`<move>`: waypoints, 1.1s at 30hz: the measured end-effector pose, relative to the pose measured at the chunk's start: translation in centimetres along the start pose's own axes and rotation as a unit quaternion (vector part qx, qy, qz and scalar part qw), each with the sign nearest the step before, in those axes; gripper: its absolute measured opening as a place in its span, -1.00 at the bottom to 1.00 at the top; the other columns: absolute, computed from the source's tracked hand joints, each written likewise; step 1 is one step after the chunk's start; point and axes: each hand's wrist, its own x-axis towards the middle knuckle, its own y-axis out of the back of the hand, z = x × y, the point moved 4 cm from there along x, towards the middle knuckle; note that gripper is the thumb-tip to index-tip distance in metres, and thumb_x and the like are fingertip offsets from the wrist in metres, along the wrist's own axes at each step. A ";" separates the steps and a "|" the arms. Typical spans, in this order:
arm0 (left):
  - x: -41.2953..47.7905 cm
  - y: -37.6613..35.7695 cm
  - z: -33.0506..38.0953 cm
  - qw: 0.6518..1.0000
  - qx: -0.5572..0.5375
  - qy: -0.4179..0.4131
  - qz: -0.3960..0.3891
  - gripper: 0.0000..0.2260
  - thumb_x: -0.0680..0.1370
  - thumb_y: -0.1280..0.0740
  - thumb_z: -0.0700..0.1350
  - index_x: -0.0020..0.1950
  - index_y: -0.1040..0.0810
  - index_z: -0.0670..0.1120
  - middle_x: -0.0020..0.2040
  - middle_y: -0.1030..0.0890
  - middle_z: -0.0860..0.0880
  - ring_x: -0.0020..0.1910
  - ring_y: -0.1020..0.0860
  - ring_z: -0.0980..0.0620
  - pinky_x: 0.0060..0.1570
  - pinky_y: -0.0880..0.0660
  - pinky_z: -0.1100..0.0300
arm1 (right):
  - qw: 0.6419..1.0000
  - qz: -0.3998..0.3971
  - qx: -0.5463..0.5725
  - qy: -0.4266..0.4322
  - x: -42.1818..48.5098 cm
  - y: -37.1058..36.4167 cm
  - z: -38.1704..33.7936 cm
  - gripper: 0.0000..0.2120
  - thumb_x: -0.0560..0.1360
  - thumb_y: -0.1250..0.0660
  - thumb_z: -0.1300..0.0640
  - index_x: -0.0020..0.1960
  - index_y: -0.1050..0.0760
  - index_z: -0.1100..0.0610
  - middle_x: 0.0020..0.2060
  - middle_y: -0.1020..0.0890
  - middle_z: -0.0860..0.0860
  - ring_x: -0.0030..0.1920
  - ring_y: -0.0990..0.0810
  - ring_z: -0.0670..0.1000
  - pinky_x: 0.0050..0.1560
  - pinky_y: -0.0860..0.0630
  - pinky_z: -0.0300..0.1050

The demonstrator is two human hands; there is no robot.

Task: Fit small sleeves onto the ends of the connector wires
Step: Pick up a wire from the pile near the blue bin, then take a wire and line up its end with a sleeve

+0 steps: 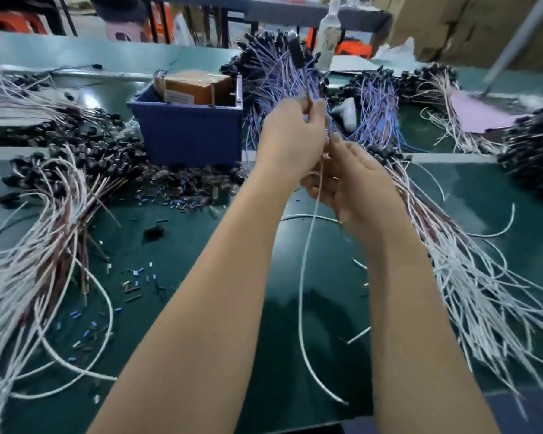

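- A pile of white and brown leads [29, 245] with black connectors is lying fanned out over the left of the green mat [326, 308].
- Loose sleeves [132, 277], blue and dark, are lying scattered on the mat just beside that pile, left of the forearms.
- A blue bin [185, 130] is standing behind them, with a brown box [198, 86] sitting inside it.
- The left hand [290, 136] is being held up above the mat, its thumb and fingertips pinching the thin brown end of a wire [304, 277] in front of a bunch of blue leads [276, 70].
- Whether a sleeve is sitting on that end I cannot tell; it is too small and blurred.
- The wire is hanging down between the two forearms in a long white loop, its free end near the mat.
- The right hand [355, 186] is sitting lower, touching the left, its fingers curling round the wire.
- A second pile of white leads [467, 277] is spreading over the mat to the right.
- A pink sheet [480, 114] is lying further back on the right.
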 end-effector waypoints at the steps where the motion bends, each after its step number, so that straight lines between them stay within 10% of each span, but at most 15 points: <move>1: 0.3 -0.6 0.9 1.000 -0.015 -0.011 -0.002 -0.73 0.64 -0.16 -0.05 -0.04 -0.59 -0.15 -0.39 -0.44 0.08 -0.38 -0.43 0.09 -0.30 -0.34 0.27 | 1.000 -0.010 0.004 -0.007 -0.6 0.9 -0.5 -0.84 0.63 -0.13 0.11 -0.07 -0.42 0.13 -0.43 -0.61 -0.03 -0.46 -0.54 -0.08 -0.41 -0.47 -0.28; 6: 0.5 -5.6 3.3 0.954 -0.273 0.090 -0.080 -0.71 0.63 -0.19 -0.15 -0.27 -0.49 -0.18 -0.53 -0.40 0.02 -0.55 -0.41 0.08 -0.41 -0.49 0.22 | 0.989 0.093 -0.110 0.032 -3.4 7.1 -4.4 -0.85 0.62 -0.17 0.16 -0.04 -0.50 0.11 -0.57 -0.46 -0.13 -0.57 -0.35 -0.21 -0.57 -0.27 -0.40; 12: 0.4 -12.7 1.8 0.829 -0.474 0.277 -0.111 -0.82 0.64 -0.17 -0.23 -0.11 -0.43 -0.31 -0.32 -0.51 -0.11 -0.42 -0.52 0.09 -0.36 -0.54 0.29 | 0.822 0.255 -0.508 0.042 -3.4 14.3 -4.8 -0.93 0.56 -0.23 0.15 -0.08 -0.47 0.07 -0.36 -0.66 -0.09 -0.44 -0.50 -0.17 -0.36 -0.35 -0.21; 15: -1.1 -17.1 -0.3 0.882 -0.324 0.282 -0.195 -0.75 0.62 -0.18 -0.24 -0.27 -0.35 -0.16 -0.30 -0.41 -0.06 -0.31 -0.41 0.02 -0.22 -0.44 0.22 | 0.762 0.302 -0.572 -0.033 -1.6 16.3 -0.7 -0.82 0.55 -0.26 0.15 0.07 -0.55 0.22 0.02 -0.65 0.18 0.05 -0.58 0.16 -0.02 -0.40 -0.09; 20: -2.8 -19.7 -3.4 0.915 -0.222 0.252 -0.223 -0.73 0.55 -0.16 -0.31 -0.32 -0.38 -0.08 -0.32 -0.39 -0.07 -0.19 -0.36 -0.01 -0.14 -0.33 0.16 | 0.726 0.330 -0.601 -0.049 -0.6 17.5 2.3 -0.84 0.53 -0.29 0.12 0.05 -0.56 0.17 0.07 -0.60 0.18 0.09 -0.53 0.20 -0.01 -0.40 -0.06; 27: -3.1 -18.5 -3.5 0.910 -0.277 0.237 -0.198 -0.78 0.53 -0.14 -0.29 -0.29 -0.42 -0.11 -0.18 -0.42 -0.15 -0.12 -0.36 -0.01 -0.08 -0.31 0.11 | 0.740 0.347 -0.576 -0.026 -0.7 15.2 1.5 -0.79 0.52 -0.22 0.22 0.11 -0.53 0.14 0.14 -0.52 0.17 0.19 -0.45 0.21 0.16 -0.36 -0.03; 33: -2.9 -9.6 -3.6 0.897 -0.393 0.204 -0.001 -0.76 0.56 -0.11 -0.36 -0.19 -0.46 -0.10 -0.24 -0.55 -0.04 -0.27 -0.51 0.10 -0.19 -0.50 0.27 | 0.811 0.263 -0.517 0.076 0.4 7.3 0.9 -0.84 0.51 -0.25 0.18 0.06 -0.55 0.14 0.04 -0.60 0.11 0.08 -0.53 0.11 0.07 -0.38 -0.11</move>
